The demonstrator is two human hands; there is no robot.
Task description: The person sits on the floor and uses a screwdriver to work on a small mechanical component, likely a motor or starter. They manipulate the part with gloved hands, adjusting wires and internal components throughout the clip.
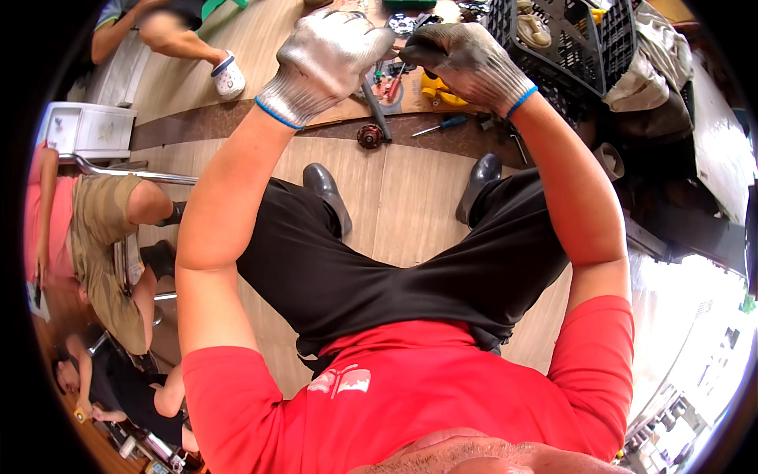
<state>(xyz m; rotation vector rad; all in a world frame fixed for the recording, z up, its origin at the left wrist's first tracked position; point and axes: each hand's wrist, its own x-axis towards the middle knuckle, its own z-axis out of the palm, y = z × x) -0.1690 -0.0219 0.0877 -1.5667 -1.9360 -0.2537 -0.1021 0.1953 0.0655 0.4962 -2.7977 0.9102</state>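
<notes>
My left hand (pixel 325 62), in a grey-white work glove with a blue cuff edge, is raised at the top middle with its fingers closed. Facing it, my right hand (pixel 467 63) wears a matching, dirtier glove, its fingers pinched together. The fingertips of the two nearly meet, and a small thin bit shows between them, too small to name. Beneath my left hand lie a dark bar-like tool (pixel 377 110) and a round dark-red part (pixel 369 136). Below my right hand are a yellow object (pixel 442 92) and a screwdriver (pixel 440 126) with a blue handle.
Red-handled pliers or a similar tool (pixel 395 85) lie on cardboard beyond the hands. A black plastic crate (pixel 553 47) stands at the far right, with grey cloth (pixel 649 75) beside it. Other people sit at the left, near a white drawer unit (pixel 95 130).
</notes>
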